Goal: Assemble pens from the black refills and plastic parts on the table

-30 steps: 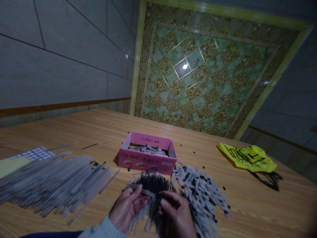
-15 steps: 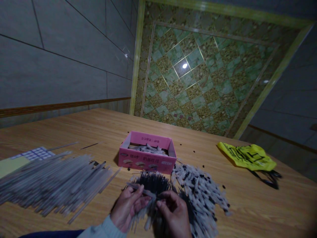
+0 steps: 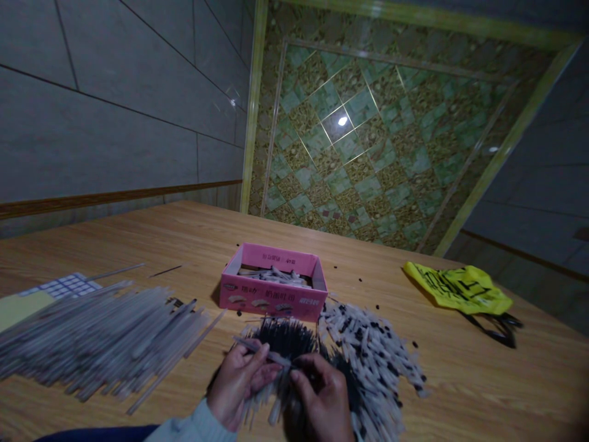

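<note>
My left hand (image 3: pixel 237 380) is closed on a thin, clear plastic tube (image 3: pixel 267 352), thumb pressed on top, the tube slanting down to the right. At its right end my right hand (image 3: pixel 326 393) pinches with thumb and forefinger. Something small and dark shows there, too little visible to name. Right behind both hands lies a heap of thin black sticks (image 3: pixel 288 334) with pale, clear ends, partly hidden by the fingers. To the right spreads a pile of short clear tubes with black ends (image 3: pixel 377 347).
A pink cardboard box (image 3: pixel 271 301) holding several pale tubes stands beyond the hands. Long clear tubes (image 3: pixel 110 344) lie in a wide pile at left, beside a checked sheet (image 3: pixel 69 285). A yellow bag (image 3: pixel 460 290) with dark handles lies at right on the wooden table (image 3: pixel 184 227).
Hardly anything differs. The view has shifted very slightly, and both hands keep the same hold at the tube.
</note>
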Tool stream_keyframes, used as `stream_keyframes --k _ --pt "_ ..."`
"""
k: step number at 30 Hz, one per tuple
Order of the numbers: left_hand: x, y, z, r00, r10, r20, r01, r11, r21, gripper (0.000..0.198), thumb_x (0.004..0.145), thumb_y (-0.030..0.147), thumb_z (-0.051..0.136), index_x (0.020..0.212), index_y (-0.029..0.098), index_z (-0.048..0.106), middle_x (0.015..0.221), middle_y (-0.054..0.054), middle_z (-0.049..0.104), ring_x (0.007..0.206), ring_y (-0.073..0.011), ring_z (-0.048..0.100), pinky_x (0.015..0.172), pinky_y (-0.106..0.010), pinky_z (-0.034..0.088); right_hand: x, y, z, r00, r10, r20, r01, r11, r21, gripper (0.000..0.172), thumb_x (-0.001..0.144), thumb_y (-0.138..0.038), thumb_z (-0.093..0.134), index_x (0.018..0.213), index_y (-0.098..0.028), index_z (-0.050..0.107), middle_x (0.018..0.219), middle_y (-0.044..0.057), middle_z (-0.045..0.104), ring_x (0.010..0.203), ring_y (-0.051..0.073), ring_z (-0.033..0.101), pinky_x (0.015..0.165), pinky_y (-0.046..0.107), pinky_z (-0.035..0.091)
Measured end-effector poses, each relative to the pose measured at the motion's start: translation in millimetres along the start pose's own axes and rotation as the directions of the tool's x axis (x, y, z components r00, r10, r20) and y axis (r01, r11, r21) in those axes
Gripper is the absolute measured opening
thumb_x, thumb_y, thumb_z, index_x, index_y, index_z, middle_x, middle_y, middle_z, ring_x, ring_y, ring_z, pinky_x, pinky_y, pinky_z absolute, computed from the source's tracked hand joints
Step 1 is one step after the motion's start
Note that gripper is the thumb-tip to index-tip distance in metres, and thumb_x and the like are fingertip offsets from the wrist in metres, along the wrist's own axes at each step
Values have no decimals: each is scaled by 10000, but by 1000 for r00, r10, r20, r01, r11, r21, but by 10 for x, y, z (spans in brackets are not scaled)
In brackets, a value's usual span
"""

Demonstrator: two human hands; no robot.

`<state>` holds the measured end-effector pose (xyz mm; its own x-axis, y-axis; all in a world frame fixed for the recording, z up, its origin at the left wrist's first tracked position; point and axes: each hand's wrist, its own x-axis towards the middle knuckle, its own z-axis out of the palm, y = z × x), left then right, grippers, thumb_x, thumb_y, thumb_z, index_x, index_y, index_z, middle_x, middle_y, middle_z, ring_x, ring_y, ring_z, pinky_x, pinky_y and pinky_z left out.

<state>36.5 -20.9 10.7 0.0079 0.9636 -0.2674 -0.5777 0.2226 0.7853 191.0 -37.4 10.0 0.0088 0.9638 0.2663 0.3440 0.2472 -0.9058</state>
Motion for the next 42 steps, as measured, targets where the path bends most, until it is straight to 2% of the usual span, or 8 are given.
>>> stream_keyframes --k 6,12,18,23,28,32,37,42 --pt "-11 -12 -4 1000 17 22 -17 1000 16 353 638 232 747 801 188 437 675 -75 728 605 -172 685 630 -290 552 -5 52 3 999 -44 0 44 998 -33 192 795 -326 548 743 -158 626 666 24 625 653 173 568 591 219 429" --pt "-14 -11 -6 996 26 84 -31 998 56 343 650 229 737 794 188 428 704 -96 733 608 -167 681 635 -288 543 -5 112 27 998 27 50 -24 997 -70 431 873 -444 398 546 -172 463 502 -43 406 502 107 399 458 196 299" --pt "-19 4 3 1000 24 5 -24 999 28 374 617 230 760 795 190 433 694 -89 734 616 -176 684 635 -291 546 -16 52 -24 991 -112 75 120 985 -124 187 833 -345 510 824 -163 555 722 5 569 684 150 528 619 201 379" --pt "-37 13 11 998 10 59 -12 999 34 345 640 230 744 793 188 438 689 -81 731 611 -174 682 648 -299 547 -13 59 -29 992 -101 74 116 965 -235 398 904 -367 365 569 -178 468 538 -28 436 539 122 446 501 203 307" --pt "-28 29 7 1000 17 11 -18 1000 22 366 614 217 762 786 183 440 695 -90 732 610 -172 682 623 -276 545 -7 53 -31 982 -169 84 184 956 -227 222 859 -360 475 774 -171 554 692 4 561 657 145 522 593 200 360" --pt "-21 22 -6 999 11 36 -12 1000 28 354 641 227 744 804 183 433 687 -81 730 591 -160 673 630 -286 543 -12 95 -13 987 -138 76 155 944 -291 388 905 -362 362 582 -181 477 556 -14 481 544 125 472 513 202 321" --pt "-9 -2 -22 998 6 62 -9 999 48 331 680 227 712 819 187 414 691 -75 730 598 -151 669 642 -281 536 -17 107 -8 980 -181 79 196 941 -275 253 867 -367 442 753 -165 543 668 5 549 625 138 517 574 200 352" --pt "-1 -9 -26 997 -13 71 9 998 55 336 684 237 708 825 193 406 684 -64 730 578 -139 662 627 -272 530 2 116 -33 990 -129 63 142 939 -314 434 901 -408 344 538 -185 427 508 -33 407 506 113 423 488 207 293"
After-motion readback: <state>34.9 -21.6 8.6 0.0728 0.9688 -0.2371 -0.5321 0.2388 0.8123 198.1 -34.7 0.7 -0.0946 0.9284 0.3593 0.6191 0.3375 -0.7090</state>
